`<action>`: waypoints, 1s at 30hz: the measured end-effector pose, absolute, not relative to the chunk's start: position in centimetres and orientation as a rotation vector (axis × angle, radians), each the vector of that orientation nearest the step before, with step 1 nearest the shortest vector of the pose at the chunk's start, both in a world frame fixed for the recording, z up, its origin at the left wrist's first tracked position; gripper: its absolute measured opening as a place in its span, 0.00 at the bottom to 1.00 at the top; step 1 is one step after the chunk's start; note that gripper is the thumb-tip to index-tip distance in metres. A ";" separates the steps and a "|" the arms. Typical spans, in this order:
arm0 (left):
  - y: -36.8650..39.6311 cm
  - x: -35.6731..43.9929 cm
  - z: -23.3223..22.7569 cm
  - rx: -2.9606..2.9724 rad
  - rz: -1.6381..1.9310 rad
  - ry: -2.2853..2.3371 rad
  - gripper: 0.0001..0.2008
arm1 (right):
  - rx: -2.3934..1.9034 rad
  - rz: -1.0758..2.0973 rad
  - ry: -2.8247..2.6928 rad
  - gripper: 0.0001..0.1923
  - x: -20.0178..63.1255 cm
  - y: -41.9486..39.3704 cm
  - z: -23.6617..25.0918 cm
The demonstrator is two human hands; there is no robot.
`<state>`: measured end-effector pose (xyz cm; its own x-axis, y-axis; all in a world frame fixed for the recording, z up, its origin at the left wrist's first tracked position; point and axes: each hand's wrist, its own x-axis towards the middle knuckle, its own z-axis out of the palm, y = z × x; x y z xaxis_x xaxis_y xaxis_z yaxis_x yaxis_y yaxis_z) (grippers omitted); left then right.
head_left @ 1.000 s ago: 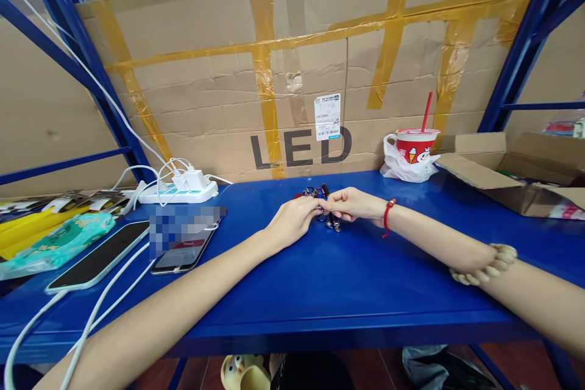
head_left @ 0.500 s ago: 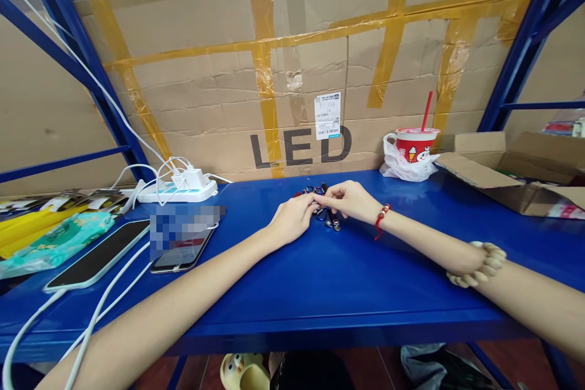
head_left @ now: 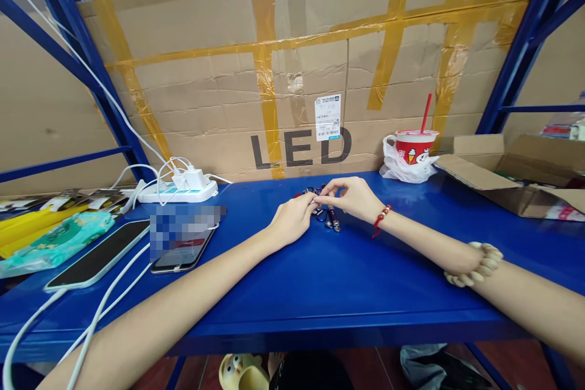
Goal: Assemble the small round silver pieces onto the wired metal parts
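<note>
My left hand [head_left: 292,217] is closed, its thumb and fingertips pinched together over a small pile of trinkets [head_left: 322,214] on the blue shelf. My right hand [head_left: 354,198] comes in from the right, thumb and index finger meeting the left fingertips in a pinch. A tiny pale bit shows where the fingertips meet, too small to name. The pile has dark blue loops, red bits and silvery ends, like keychains or clips. From it a dark tube with a metal tip [head_left: 335,219] points toward me, below the right hand. Fingers hide part of the pile.
On the left lie two phones [head_left: 98,256] with white cables, a power strip [head_left: 201,193] with plugs and a teal packet [head_left: 59,241]. A red cup [head_left: 415,147] in a plastic bag and an open carton [head_left: 484,180] stand right. Taped cardboard [head_left: 205,103] closes the back.
The fingers of my right hand have risen and arched a little, so more of the dark tube shows beneath. My left hand stays almost in place.
</note>
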<state>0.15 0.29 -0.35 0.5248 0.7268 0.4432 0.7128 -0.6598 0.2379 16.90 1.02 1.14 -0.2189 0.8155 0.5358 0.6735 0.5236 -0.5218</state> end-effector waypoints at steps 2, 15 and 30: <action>0.2 0.2 -0.3 2.715 0.810 1.282 0.11 | -1.200 0.250 -1.961 0.18 16.9 1.0 1.1; 0.4 0.0 -0.2 2.628 0.869 1.140 0.13 | -1.069 0.616 -1.899 0.19 17.1 1.8 0.6; 0.3 -0.2 -0.2 2.603 0.865 1.063 0.11 | -1.022 0.756 -1.866 0.16 17.0 1.5 0.6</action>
<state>-0.16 0.31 -0.19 0.5702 0.6915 0.4435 0.5748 -0.7215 0.3859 16.95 1.55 0.64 -0.2996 0.8700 0.3916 0.3525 0.4823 -0.8020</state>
